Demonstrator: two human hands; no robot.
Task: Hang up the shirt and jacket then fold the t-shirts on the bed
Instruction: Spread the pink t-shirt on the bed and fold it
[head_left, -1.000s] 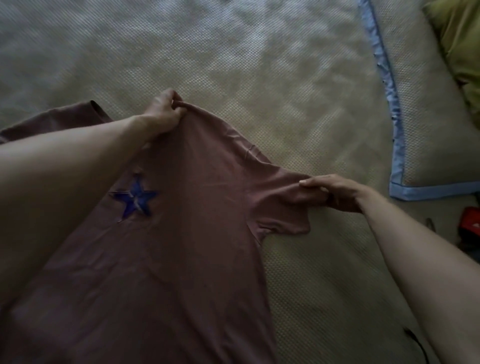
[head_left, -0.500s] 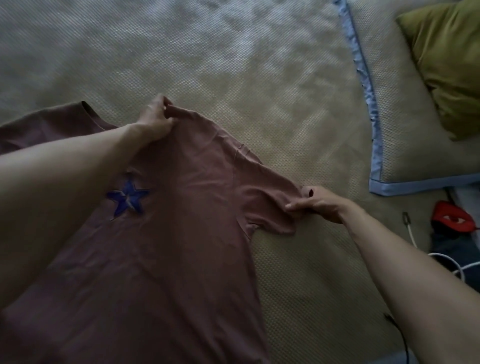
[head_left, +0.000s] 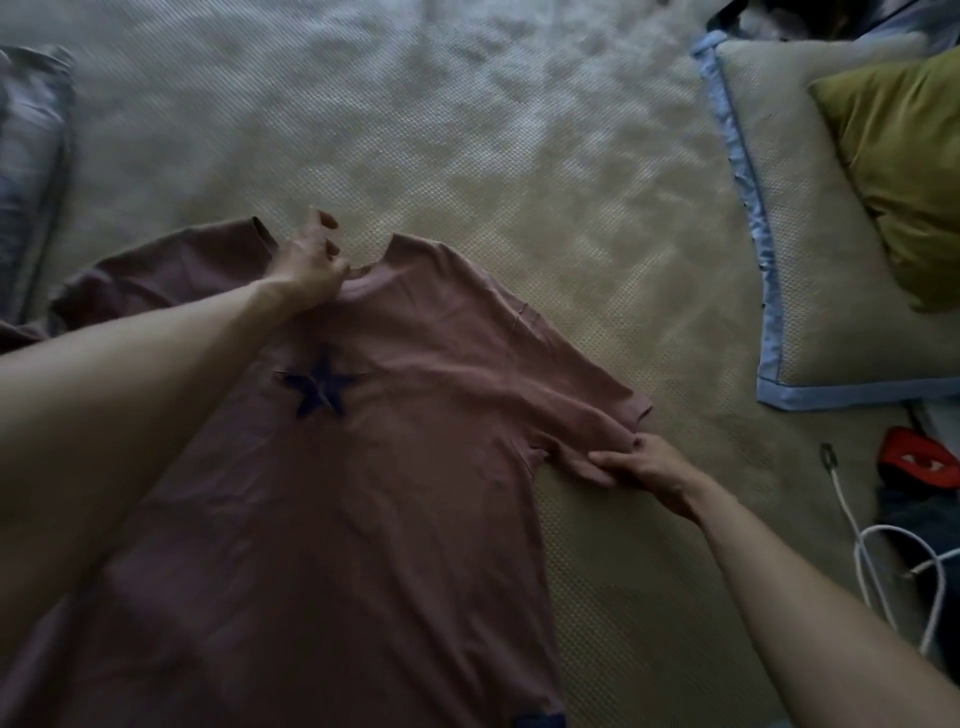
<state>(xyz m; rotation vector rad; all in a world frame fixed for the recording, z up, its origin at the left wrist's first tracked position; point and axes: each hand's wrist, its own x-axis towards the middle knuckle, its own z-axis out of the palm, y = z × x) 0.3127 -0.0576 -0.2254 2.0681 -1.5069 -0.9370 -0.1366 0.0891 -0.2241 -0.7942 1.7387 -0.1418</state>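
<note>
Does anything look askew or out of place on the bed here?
The t-shirt lies diagonally, its sleeve rumpled where the right hand pinches it. A white cable lies looped loosely near the pillow.

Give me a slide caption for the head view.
Left hand and right hand spread a brownish-pink star-print t-shirt flat on the bed.
</note>
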